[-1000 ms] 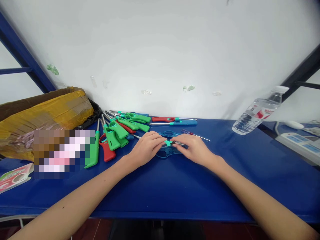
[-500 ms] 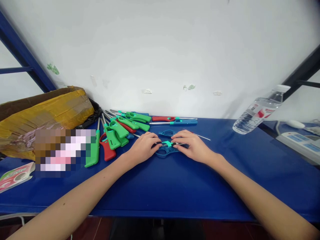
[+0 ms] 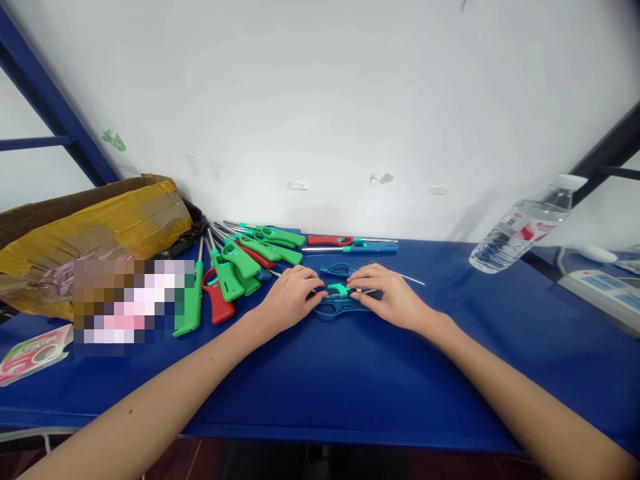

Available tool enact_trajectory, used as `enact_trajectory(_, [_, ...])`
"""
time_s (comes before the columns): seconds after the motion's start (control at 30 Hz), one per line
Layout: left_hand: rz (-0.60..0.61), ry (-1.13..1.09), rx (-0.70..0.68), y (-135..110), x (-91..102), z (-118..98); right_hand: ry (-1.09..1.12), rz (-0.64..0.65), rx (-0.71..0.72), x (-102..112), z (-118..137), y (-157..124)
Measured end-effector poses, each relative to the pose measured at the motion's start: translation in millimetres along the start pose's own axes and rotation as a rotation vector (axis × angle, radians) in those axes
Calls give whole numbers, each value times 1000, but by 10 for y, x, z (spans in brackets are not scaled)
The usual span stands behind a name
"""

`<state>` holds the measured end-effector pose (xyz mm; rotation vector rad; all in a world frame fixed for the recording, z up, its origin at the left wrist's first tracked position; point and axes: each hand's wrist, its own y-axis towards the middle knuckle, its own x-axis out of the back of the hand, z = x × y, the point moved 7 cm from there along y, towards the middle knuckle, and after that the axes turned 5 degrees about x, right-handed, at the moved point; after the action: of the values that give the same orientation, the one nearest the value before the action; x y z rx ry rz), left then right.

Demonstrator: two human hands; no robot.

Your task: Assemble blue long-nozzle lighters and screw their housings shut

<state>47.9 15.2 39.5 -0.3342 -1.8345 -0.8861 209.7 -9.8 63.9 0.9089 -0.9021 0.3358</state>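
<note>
On the blue table a blue lighter shell half (image 3: 333,307) with a trigger loop lies under my two hands. A teal trigger piece (image 3: 339,289) sits on it, between the fingertips. My right hand (image 3: 383,288) pinches a small dark part with a metal band (image 3: 356,291) just right of the trigger. My left hand (image 3: 293,297) is closed at the shell's left side, thumb and fingers close together; what they grip is mostly hidden. Another blue shell half (image 3: 336,269) lies behind, partly covered by my right hand. A thin metal rod (image 3: 413,279) shows beyond it.
Several green and red long-necked lighters (image 3: 245,260) are heaped at left. A red lighter (image 3: 330,239) and a blue lighter (image 3: 373,247) lie near the wall. A taped cardboard box (image 3: 95,233) stands far left; a water bottle (image 3: 520,233) and a power strip (image 3: 600,293) are at right.
The black piece seen at my left fingertips has gone from sight. My left fingers have closed nearer the trigger, and the teal piece shows more clearly. The view has shifted slightly.
</note>
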Motion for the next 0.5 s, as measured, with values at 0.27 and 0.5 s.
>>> enact_trajectory(0.27, [-2,-62,-66,-4,139,-159,-82,-4,64,25,55,0])
enact_trajectory(0.5, [22,-71,-94,-18,144,-190,-155,-53,69,64,32,-11])
